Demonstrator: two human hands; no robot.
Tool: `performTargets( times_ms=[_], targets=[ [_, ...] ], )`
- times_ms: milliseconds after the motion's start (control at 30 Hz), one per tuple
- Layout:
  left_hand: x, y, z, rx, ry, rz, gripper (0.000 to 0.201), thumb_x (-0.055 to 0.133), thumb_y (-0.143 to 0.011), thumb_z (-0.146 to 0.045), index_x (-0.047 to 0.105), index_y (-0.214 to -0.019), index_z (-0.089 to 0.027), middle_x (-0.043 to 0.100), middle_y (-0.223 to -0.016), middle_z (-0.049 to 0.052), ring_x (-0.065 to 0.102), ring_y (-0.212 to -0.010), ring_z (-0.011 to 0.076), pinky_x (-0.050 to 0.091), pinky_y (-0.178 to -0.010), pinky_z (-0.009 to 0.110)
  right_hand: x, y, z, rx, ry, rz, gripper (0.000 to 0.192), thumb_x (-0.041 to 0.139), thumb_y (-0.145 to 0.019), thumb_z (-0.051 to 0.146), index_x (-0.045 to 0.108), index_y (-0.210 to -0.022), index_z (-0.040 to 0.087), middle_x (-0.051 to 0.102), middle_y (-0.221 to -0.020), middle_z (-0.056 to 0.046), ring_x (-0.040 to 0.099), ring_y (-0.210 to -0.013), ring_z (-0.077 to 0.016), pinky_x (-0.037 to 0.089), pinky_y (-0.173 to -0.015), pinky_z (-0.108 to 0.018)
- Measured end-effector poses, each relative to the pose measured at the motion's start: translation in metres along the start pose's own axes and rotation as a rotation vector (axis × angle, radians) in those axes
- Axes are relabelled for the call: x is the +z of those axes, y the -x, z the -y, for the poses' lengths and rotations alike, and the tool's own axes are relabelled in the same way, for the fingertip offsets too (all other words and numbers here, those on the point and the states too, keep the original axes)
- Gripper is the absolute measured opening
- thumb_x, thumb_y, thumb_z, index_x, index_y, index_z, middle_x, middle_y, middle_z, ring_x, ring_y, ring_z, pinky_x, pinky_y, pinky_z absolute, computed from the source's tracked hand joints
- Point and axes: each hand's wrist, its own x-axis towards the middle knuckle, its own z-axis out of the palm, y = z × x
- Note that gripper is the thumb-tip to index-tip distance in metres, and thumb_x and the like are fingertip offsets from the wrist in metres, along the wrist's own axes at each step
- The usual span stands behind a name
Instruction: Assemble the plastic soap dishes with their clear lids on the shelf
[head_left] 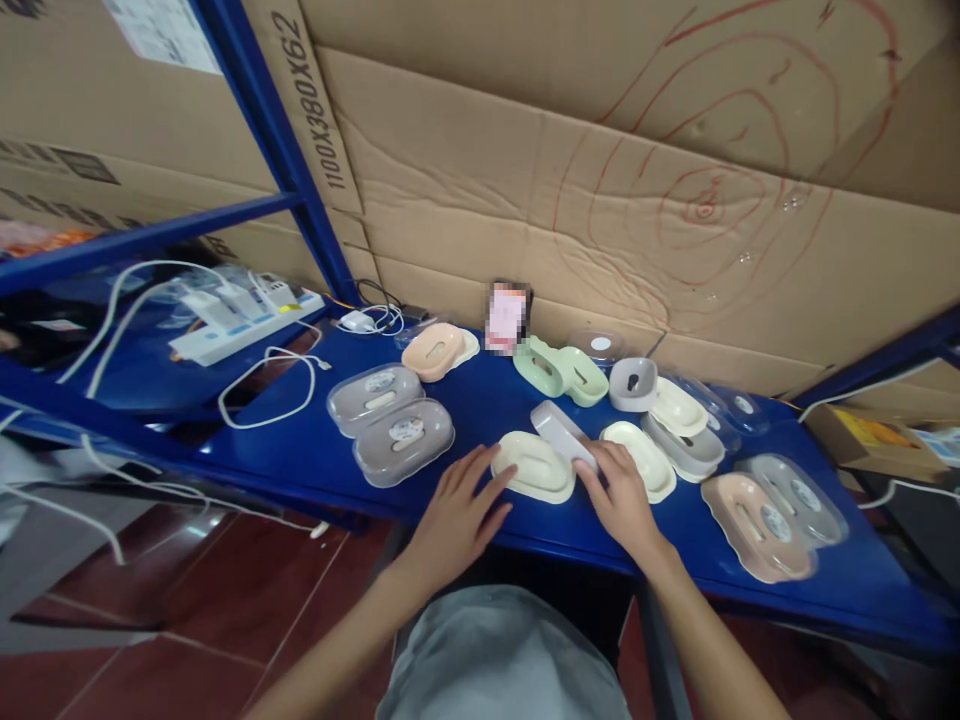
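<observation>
My left hand lies with its fingers spread at the left edge of a cream oval soap dish tray near the table's front. In my right hand is a pale grey soap dish, tilted on its side and gripped at its near end, over the tray's right edge. Just right of that hand sits a second cream piece. Farther right, a cream dish rests on a grey dish. Green dishes and a small grey dish stand behind.
Clear-packed grey soap dishes lie on the left of the blue table, packed pink and grey ones on the right. A phone leans against the cardboard. At left are a power strip and a white cable.
</observation>
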Motion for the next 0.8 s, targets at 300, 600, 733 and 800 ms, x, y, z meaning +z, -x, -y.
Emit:
performTargets(
  times_ms=[300, 600, 733, 800],
  targets=[
    [0.014, -0.007, 0.001, -0.058, 0.09, -0.091, 0.035, 0.069, -0.103, -0.027, 0.067, -0.137, -0.025, 0.06, -0.148, 0.015, 0.064, -0.131, 0.0305, 0.061, -0.105, 0.047, 0.016, 0.027, 0.025, -0.141, 0.049, 0.153, 0.033, 0.054, -0.111, 0.031, 0.065, -0.142, 0.024, 0.069, -0.145, -0.011, 0.06, -0.142, -0.0299, 0.05, -0.116, -0.054],
    [0.011, -0.005, 0.01, 0.055, 0.121, 0.075, 0.029, 0.064, -0.106, -0.023, 0.068, -0.134, -0.027, 0.064, -0.153, 0.008, 0.053, -0.149, 0.0321, 0.055, -0.115, 0.055, 0.006, 0.003, 0.015, -0.279, 0.084, 0.172, 0.043, 0.054, -0.11, 0.034, 0.059, -0.152, 0.041, 0.07, -0.148, 0.001, 0.066, -0.138, -0.0261, 0.048, -0.122, -0.057],
    [0.01, -0.005, 0.008, 0.025, 0.177, 0.07, 0.029, 0.065, -0.105, -0.022, 0.068, -0.133, -0.027, 0.063, -0.153, 0.008, 0.05, -0.15, 0.0313, 0.053, -0.119, 0.056, 0.005, -0.07, -0.021, -0.083, 0.136, 0.015, 0.054, 0.047, -0.111, 0.042, 0.051, -0.161, 0.021, 0.062, -0.156, -0.016, 0.058, -0.145, -0.0351, 0.048, -0.119, -0.06],
    [0.008, -0.005, 0.008, 0.006, 0.22, 0.044, 0.028, 0.066, -0.104, -0.022, 0.068, -0.131, -0.026, 0.063, -0.151, 0.009, 0.051, -0.149, 0.0306, 0.053, -0.119, 0.055, 0.015, -0.107, -0.037, 0.027, 0.213, 0.036, 0.066, 0.051, -0.108, 0.052, 0.048, -0.162, 0.014, 0.054, -0.162, -0.022, 0.052, -0.149, -0.0387, 0.047, -0.119, -0.06]
  ],
)
